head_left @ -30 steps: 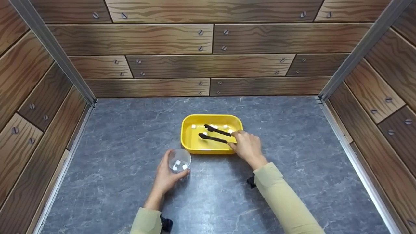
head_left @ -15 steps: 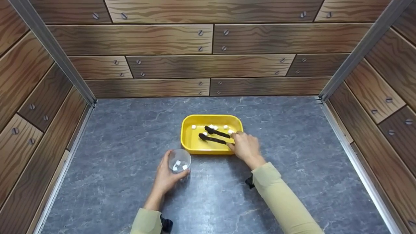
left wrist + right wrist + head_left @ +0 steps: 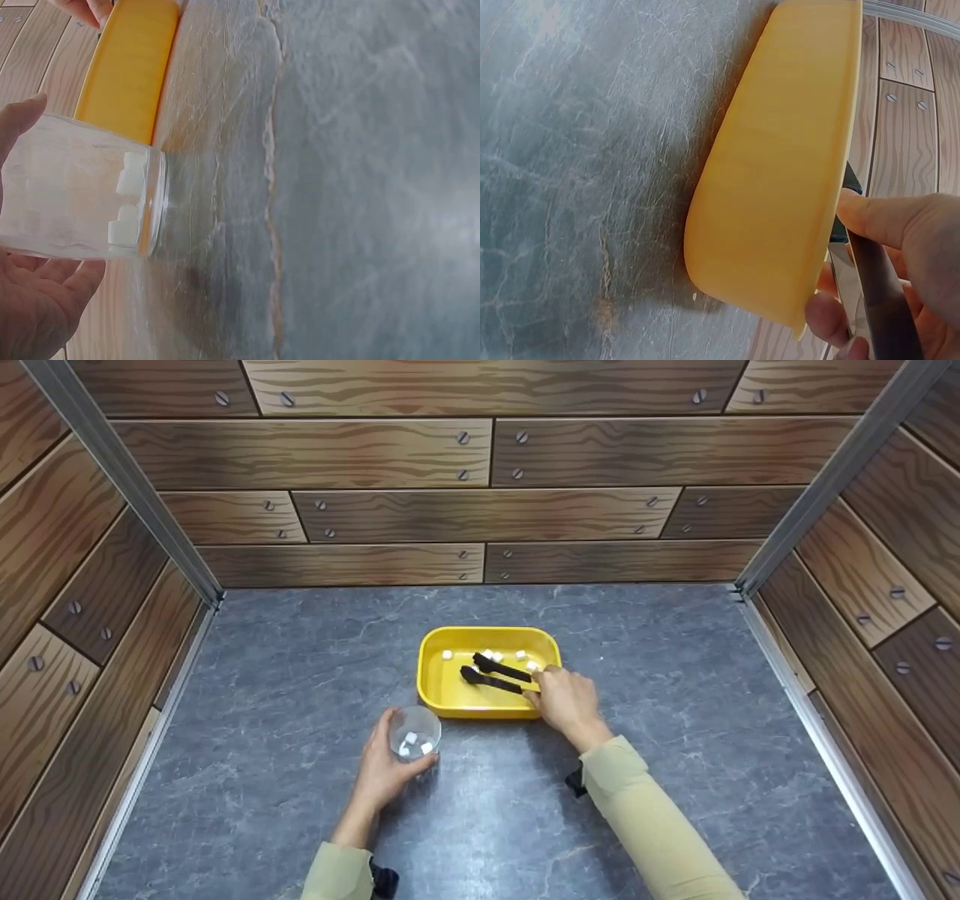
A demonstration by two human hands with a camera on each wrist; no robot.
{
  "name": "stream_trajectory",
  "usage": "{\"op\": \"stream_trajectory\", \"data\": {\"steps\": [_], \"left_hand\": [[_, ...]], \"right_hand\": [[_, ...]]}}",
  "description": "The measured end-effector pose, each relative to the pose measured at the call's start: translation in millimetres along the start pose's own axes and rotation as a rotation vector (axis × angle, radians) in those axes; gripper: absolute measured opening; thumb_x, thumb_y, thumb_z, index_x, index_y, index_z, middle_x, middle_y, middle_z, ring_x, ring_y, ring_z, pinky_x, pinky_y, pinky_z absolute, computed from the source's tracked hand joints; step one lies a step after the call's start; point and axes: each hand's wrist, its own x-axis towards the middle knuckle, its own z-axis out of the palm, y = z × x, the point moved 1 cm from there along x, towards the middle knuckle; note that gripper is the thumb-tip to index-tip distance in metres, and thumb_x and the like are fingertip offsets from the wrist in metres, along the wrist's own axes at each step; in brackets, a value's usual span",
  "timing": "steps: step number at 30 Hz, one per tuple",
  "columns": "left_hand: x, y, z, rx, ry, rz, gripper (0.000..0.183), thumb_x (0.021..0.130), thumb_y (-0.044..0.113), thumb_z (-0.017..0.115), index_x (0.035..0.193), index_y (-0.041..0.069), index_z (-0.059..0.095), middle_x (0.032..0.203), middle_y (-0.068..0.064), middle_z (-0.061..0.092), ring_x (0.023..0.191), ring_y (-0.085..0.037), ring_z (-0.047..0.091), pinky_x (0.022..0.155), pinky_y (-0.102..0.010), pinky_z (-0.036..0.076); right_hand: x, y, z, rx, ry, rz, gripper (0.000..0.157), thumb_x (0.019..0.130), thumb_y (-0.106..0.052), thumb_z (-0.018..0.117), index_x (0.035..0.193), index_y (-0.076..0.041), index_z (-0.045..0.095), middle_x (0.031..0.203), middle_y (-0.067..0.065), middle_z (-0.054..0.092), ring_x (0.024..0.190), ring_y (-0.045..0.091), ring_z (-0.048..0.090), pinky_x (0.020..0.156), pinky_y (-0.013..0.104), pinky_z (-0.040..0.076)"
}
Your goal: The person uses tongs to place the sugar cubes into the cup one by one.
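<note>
Sleeves (image 3: 660, 821): pale green, the nearest things I see, with a black band (image 3: 384, 879) showing at each cuff.
Left hand (image 3: 379, 769): curled round the clear cup (image 3: 431, 727), thumb on the near side, fingers on the far side.
Cup: upright, a few white cubes (image 3: 427, 748) at its bottom; it stands just beside the tray (image 3: 480, 712) at its near left corner. I cannot tell whether the two touch.
Right hand (image 3: 568, 701): clamped on the tongs (image 3: 491, 681), well apart from the other hand. It hides the tray's near right corner from me.
Tongs: reaching over the right side of the tray, black tips parted inside it, pointing left.
Tray: yellow, on the grey surface (image 3: 300, 675), in front of both arms. Its tall wall blocks my right wrist view of what lies inside.
Loose cubes (image 3: 447, 655): white, scattered inside the tray, mostly along its far half; the tongs partly cover one.
Surface: marbled, running back to the walls, a pale rail (image 3: 815, 735) along its right edge.
Posts (image 3: 130, 480): grey, slanting at both back corners.
Far wall (image 3: 480, 450): plank-patterned with screw heads, well behind the tray; side walls (image 3: 67, 562) match it.
</note>
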Motion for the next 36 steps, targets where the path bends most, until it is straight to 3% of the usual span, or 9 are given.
{"op": "stream_trajectory", "data": {"steps": [7, 20, 36], "left_hand": [[0.9, 0.6, 0.2, -0.011, 0.001, -0.027, 0.104, 0.066, 0.030, 0.092, 0.148, 0.001, 0.035, 0.144, -0.021, 0.045, 0.133, -0.040, 0.040, 0.110, -0.054, 0.031], [-0.3, 1.5, 0.9, 0.009, -0.010, -0.043, 0.103, 0.066, 0.031, 0.091, 0.148, 0.004, 0.035, 0.144, -0.019, 0.046, 0.133, -0.038, 0.041, 0.110, -0.053, 0.032], [0.1, -2.9, -1.7, -0.043, -0.015, 0.044, 0.102, 0.066, 0.030, 0.091, 0.146, 0.003, 0.035, 0.141, -0.023, 0.046, 0.130, -0.042, 0.042, 0.108, -0.057, 0.033]], "right_hand": [[2, 0, -0.5, -0.001, 0.006, 0.001, 0.021, 0.087, -0.032, 0.075, 0.079, -0.013, 0.069, 0.075, 0.005, 0.063, 0.061, 0.032, 0.061, 0.052, 0.048, 0.050], [-3, 3, -0.2, 0.034, 0.026, -0.019, 0.017, 0.088, -0.029, 0.074, 0.080, -0.014, 0.069, 0.076, 0.004, 0.062, 0.060, 0.030, 0.059, 0.051, 0.047, 0.049], [-13, 7, -12.2, 0.122, 0.061, -0.020, 0.017, 0.086, -0.031, 0.076, 0.094, -0.016, 0.076, 0.078, -0.001, 0.062, 0.063, 0.025, 0.060, 0.053, 0.044, 0.050]]}}
